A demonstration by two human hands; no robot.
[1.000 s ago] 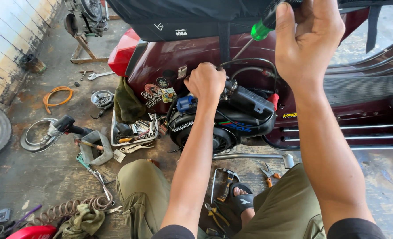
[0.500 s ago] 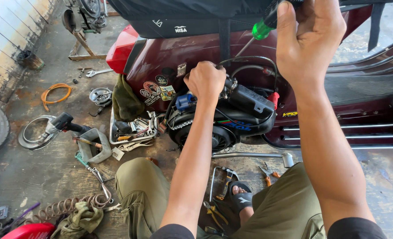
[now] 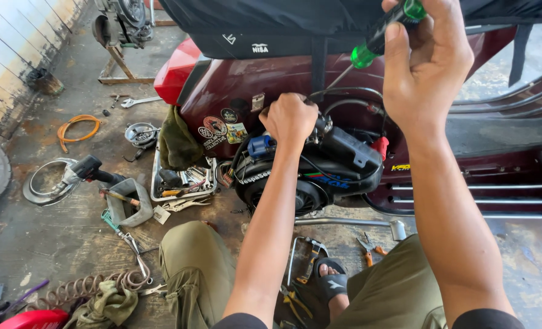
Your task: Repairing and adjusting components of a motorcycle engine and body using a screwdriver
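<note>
While clenched on engine (image 3: 320, 164), left hand (image 3: 290, 119); screwdriver (image 3: 377, 38) in right hand (image 3: 426, 67).

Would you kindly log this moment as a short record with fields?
Setting: workshop floor strewn with tools
Main object: maroon scooter, side engine exposed
Left hand: closed in a fist on top of the engine
Right hand: holding a green-handled screwdriver, shaft angled down toward the engine
Nearby: metal tray of parts, orange hose, pliers
</note>
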